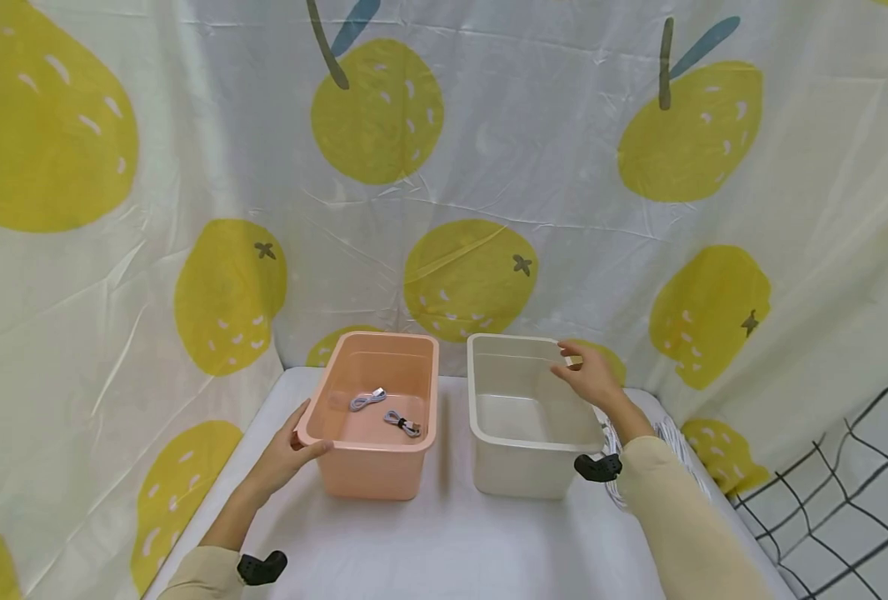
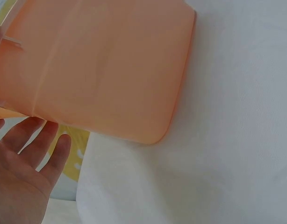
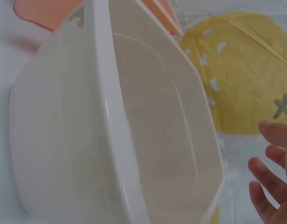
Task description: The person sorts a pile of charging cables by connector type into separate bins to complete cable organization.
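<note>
An orange plastic bin (image 1: pixel 369 471) stands left of a cream bin (image 1: pixel 519 471) on the white-covered table. Inside the orange bin lie two bundled cables: a pale cable (image 1: pixel 368 400) towards the back and a cable with a dark tie (image 1: pixel 402 423) nearer the front. My left hand (image 1: pixel 285 454) touches the orange bin's front left corner, thumb at the front rim and loosely extended fingers along the left side. Over the right rim of the cream bin, my right hand (image 1: pixel 592 379) hovers with spread, slightly bent fingers, holding nothing. No object shows inside the cream bin.
White cables (image 1: pixel 669 433) lie to the right of the cream bin, partly hidden by my right forearm. A dark wire grid (image 1: pixel 849 483) stands at the far right. A fruit-patterned curtain (image 1: pixel 549 167) hangs behind and left of the table.
</note>
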Demonstrator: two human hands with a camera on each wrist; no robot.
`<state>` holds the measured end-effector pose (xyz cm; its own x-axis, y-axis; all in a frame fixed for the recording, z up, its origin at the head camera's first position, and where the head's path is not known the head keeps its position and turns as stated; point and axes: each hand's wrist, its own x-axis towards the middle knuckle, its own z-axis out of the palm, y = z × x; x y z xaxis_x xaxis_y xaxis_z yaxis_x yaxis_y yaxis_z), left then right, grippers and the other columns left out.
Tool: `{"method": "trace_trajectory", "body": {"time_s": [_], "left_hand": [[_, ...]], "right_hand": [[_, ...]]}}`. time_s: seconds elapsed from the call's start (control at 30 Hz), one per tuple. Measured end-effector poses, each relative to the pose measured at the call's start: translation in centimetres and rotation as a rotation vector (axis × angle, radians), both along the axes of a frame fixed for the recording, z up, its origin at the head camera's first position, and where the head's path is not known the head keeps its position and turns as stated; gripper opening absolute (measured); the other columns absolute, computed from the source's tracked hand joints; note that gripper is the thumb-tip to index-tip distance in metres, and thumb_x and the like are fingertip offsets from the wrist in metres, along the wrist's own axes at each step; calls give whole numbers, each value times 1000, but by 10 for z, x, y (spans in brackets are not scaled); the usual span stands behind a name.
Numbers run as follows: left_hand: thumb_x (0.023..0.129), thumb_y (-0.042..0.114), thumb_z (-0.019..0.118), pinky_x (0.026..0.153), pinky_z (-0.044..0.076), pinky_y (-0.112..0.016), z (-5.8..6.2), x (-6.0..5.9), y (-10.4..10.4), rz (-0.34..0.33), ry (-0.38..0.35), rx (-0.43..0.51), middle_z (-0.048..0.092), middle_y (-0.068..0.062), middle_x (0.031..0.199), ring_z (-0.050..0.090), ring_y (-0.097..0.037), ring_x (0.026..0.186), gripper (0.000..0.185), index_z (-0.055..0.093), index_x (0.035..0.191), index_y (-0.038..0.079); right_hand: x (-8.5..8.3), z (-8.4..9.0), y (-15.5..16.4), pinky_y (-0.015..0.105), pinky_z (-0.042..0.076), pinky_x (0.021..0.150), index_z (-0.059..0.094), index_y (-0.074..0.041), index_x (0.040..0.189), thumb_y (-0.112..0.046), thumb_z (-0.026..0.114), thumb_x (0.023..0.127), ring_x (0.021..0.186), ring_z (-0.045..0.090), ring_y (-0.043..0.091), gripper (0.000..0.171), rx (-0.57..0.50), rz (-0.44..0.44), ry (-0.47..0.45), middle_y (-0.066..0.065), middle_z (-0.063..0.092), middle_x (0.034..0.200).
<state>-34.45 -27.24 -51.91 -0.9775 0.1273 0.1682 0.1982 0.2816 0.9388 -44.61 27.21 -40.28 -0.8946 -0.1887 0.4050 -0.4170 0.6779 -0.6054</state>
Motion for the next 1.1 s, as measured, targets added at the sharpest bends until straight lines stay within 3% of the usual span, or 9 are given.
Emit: {"method": "trace_trajectory", "body": {"time_s": [0.23,0.53,0.83,1.1], "left_hand": [[97,22,75,97,49,-35,0,1,-1,-1,-10,0,33,-28,160,50,-42,133,94,13,167,12],[97,20,74,91,50,-28,0,0,0,-5,4,1,35,-31,158,51,-43,131,95,11,167,9],[97,24,74,98,49,-35,2,2,0,6,-11,-13,33,-27,161,50,-42,133,94,13,167,13],[97,22,74,97,49,-34,2,1,0,3,-10,-18,31,-28,161,51,-42,133,95,11,167,10]], "right_hand": [[8,-1,18,54,57,85,59,3,140,-10,76,94,100,70,47,50,26,-60,21,32,63,126],[19,-3,39,57,56,86,54,5,144,-13,72,98,106,67,49,53,58,-101,-13,32,60,132],[29,-8,61,57,56,84,50,6,147,-17,69,101,108,65,50,55,100,-157,-32,32,59,134],[37,-23,84,59,55,84,52,8,143,-17,69,100,106,65,51,53,104,-199,-14,34,61,129]]}}
